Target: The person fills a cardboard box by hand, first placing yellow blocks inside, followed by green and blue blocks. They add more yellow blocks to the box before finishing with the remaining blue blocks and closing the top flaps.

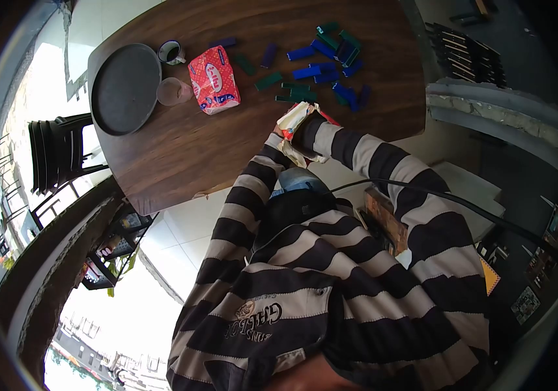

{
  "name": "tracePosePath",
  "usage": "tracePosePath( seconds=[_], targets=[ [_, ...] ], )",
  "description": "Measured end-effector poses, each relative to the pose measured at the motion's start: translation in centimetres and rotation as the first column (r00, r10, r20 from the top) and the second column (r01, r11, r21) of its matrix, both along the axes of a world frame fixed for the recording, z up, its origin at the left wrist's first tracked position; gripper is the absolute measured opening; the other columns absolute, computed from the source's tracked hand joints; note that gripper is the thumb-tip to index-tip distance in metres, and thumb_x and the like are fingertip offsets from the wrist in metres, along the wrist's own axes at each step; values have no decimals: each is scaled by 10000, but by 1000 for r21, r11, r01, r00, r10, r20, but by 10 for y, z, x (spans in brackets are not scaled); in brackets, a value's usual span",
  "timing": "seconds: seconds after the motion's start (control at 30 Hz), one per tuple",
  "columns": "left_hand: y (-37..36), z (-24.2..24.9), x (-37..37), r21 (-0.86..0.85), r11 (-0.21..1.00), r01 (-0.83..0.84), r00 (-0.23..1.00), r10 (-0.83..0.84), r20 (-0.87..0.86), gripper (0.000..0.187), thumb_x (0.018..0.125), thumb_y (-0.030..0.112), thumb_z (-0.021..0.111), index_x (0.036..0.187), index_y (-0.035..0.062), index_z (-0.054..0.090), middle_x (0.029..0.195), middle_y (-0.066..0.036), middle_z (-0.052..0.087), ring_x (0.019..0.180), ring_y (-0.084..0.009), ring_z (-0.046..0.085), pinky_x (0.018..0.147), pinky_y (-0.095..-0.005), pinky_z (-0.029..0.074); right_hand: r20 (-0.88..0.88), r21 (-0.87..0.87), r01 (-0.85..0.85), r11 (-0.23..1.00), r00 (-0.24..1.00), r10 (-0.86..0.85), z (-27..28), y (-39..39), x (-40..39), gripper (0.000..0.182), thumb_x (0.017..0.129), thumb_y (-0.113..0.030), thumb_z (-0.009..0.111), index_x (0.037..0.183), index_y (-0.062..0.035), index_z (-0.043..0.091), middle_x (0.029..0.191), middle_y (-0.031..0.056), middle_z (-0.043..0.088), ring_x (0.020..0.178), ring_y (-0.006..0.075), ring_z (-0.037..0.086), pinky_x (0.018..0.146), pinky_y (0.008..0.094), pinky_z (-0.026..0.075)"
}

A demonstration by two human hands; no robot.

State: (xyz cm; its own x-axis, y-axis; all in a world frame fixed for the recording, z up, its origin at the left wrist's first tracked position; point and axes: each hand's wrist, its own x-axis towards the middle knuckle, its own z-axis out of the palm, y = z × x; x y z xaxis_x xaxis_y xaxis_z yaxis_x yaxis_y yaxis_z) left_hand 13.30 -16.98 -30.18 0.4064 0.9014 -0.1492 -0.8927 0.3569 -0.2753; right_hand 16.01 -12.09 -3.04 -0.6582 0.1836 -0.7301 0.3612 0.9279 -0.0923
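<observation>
A torn cardboard box (294, 120), whitish with red and yellow print, is held at the table's near edge. My left hand (278, 132) grips its left side, with little of the fingers showing. My right sleeve runs into the box's open end; the right hand is hidden inside, so its fingers cannot be seen. Just beyond the box, several blue blocks (306, 72) and green blocks (268, 81) lie scattered on the brown wooden table (191, 153). Some of them rest on one another at the far right.
Left of the blocks lies a red-pink printed packet (214, 79). Beside it are a clear plastic cup (173, 92), a dark-filled mug (171, 52) and a round black tray (126, 90). Stacked black chairs (60, 153) stand left of the table. A black cable (422, 190) crosses my right arm.
</observation>
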Motion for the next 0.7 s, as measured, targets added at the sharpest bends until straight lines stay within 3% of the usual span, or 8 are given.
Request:
tracePosePath(
  seconds=[0.23, 0.27, 0.4, 0.47, 0.5, 0.57, 0.63, 0.7],
  targets=[
    [-18, 36, -7, 98, 981, -170, 985, 166, 47, 452, 881, 305, 345, 1256, 53, 366, 1210, -152, 457, 1116, -277, 444, 978, -378, 318, -146, 180, 25, 983, 989, 2, -63, -6, 23, 337, 748, -353, 402, 993, -183, 558, 1066, 62, 559, 994, 213, 525, 855, 358, 385],
    [-23, -61, 11, -215, 954, -209, 953, 150, -261, 474, 868, 301, 345, 1259, 34, 350, 1167, -170, 483, 1093, -298, 461, 968, -378, 333, -30, 170, -79, 982, 996, 86, -33, -5, 17, 336, 777, -333, 407, 1023, -151, 545, 1087, 78, 544, 1004, 220, 519, 873, 350, 380],
    [-33, -54, 6, 8, 993, -117, 724, 91, -684, 497, 840, 390, 385, 1276, 154, 346, 1222, -68, 447, 1176, -261, 367, 986, -463, 251, 46, -74, -47, 996, 998, 50, 40, 7, 16, 338, 822, -305, 431, 1078, -102, 517, 1109, 100, 527, 1019, 217, 513, 877, 340, 387],
    [-35, -13, -3, 154, 988, 3, 351, 143, -925, 497, 832, 402, 391, 1274, 177, 347, 1232, -48, 436, 1188, -253, 347, 985, -476, 233, -16, -332, 136, 934, 989, -149, 65, 16, 27, 341, 833, -301, 443, 1094, -90, 507, 1109, 105, 526, 1022, 211, 513, 869, 339, 395],
    [-38, 6, -9, 198, 963, 180, -104, 219, -970, 497, 828, 408, 394, 1273, 189, 348, 1237, -38, 430, 1193, -250, 337, 985, -482, 223, -22, -487, 228, 843, 962, -273, 80, 27, 34, 343, 838, -298, 449, 1102, -85, 503, 1109, 108, 525, 1023, 208, 513, 864, 339, 400],
    [-43, 35, -19, 97, 918, 384, -696, 357, -623, 498, 821, 420, 399, 1271, 213, 349, 1248, -17, 418, 1205, -242, 317, 985, -494, 205, 55, -783, 370, 500, 841, -538, 98, 54, 57, 349, 849, -294, 461, 1118, -73, 493, 1110, 112, 524, 1026, 201, 512, 856, 338, 408],
    [-47, 49, -27, 13, 901, 433, -824, 402, -400, 499, 813, 433, 404, 1268, 236, 351, 1258, 3, 407, 1216, -234, 297, 985, -506, 186, 352, -895, 441, -63, 614, -707, 106, 90, 78, 351, 865, -245, 484, 1160, -56, 461, 1068, 121, 540, 1002, 191, 529, 798, 323, 451],
    [-52, 56, -30, -50, 895, 444, -874, 420, -244, 500, 805, 445, 410, 1266, 260, 352, 1268, 24, 395, 1228, -227, 277, 984, -519, 168, 417, -857, 472, -210, 394, -819, 89, 140, 104, 283, 885, -188, 439, 1130, -52, 475, 1025, 110, 555, 940, 196, 558, 743, 296, 478]
  ],
)
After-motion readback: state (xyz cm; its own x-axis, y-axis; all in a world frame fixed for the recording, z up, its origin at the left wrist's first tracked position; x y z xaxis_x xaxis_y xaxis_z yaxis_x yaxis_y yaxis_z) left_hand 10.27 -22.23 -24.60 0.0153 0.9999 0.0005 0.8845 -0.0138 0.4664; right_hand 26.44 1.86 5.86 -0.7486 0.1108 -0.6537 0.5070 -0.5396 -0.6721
